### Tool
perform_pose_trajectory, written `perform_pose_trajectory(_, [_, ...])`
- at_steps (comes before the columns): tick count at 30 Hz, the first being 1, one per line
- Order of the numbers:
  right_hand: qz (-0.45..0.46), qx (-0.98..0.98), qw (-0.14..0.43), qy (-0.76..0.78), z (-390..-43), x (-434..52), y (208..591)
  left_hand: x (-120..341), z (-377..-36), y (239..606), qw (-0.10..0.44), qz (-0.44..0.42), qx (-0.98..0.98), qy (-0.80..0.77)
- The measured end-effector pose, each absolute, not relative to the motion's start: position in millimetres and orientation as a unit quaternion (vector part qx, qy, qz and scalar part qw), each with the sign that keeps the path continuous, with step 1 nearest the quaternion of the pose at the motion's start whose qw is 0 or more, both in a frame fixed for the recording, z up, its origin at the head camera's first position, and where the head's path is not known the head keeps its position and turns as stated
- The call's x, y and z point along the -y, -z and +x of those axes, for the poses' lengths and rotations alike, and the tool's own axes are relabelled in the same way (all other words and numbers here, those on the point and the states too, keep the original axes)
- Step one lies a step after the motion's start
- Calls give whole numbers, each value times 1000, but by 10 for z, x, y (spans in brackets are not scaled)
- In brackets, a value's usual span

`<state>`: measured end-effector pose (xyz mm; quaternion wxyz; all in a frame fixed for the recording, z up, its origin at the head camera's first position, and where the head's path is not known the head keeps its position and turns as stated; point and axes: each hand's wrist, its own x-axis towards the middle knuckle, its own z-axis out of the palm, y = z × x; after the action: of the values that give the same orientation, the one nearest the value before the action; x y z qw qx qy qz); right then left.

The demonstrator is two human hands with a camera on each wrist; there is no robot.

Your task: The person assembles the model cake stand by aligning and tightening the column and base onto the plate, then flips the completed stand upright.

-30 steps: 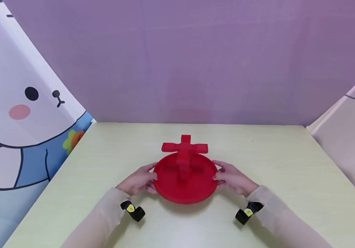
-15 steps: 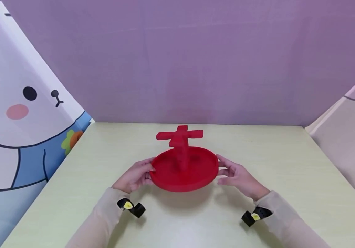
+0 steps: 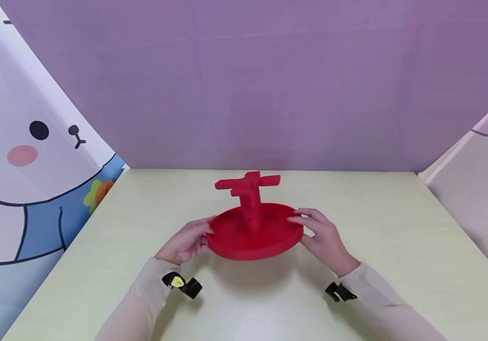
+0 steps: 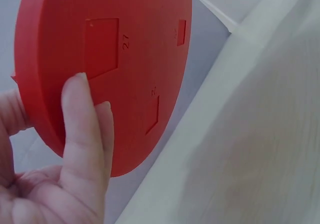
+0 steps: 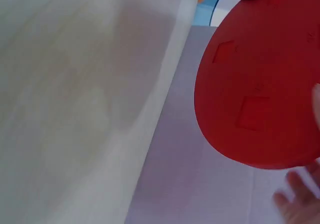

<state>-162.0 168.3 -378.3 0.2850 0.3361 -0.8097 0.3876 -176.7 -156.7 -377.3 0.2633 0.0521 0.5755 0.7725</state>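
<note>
A round red tray (image 3: 278,232) with a raised rim carries an upright red post (image 3: 251,208) topped by a cross of flat arms. It is held tilted above the table, with its shadow below. My left hand (image 3: 188,240) pinches the left rim; in the left wrist view, fingers press the underside (image 4: 135,99), which has rectangular recesses and engraved marks, one reading 27. At the right rim, my right hand (image 3: 322,239) has its fingers extended over the edge and its thumb underneath. In the right wrist view, its fingers (image 5: 299,194) look blurred just off the rim.
A pale wood-look table (image 3: 99,265) lies beneath. Behind it stands a purple cloth backdrop (image 3: 269,85). At the left hangs a cloth with a cartoon animal (image 3: 26,184), and a pale cloth (image 3: 478,189) hangs at the right. Small black cameras are strapped to both wrists.
The tray has risen and tipped, baring more of its front edge and the cross's underside. My right hand came away from the rim, then moved back with fingers above it. The left hand kept its grip.
</note>
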Motion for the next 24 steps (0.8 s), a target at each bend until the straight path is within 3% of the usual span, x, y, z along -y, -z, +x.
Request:
perform_pose_trajectory(4, [384,769,321,-397,-1650,-1670,3787,1564,-1754,3736,271,46,-571,-774])
perform_pose_trajectory(8, [363,778,350,-375,-1678,-1651,3781,1544,-1750,3682,263,22,-613,-745])
perform_pose_trajectory(13, [292,802,336,-398,-1683,-1650,3791,1475,-1768,3628,188,-3,-740,-646])
perform_pose_trajectory(16, [231,810,290,-454,-1664,-1662,3799,1442,-1783,3649,78,-10,-791,-607])
perform_pose_trajectory(19, [155,802,208,-538,-1639,-1675,3788,1455,-1787,3714,-30,33,-793,-607])
perform_pose_trajectory(24, [92,715,101,-686,-1616,-1711,3792,1469,-1760,3822,-85,185,-731,-651])
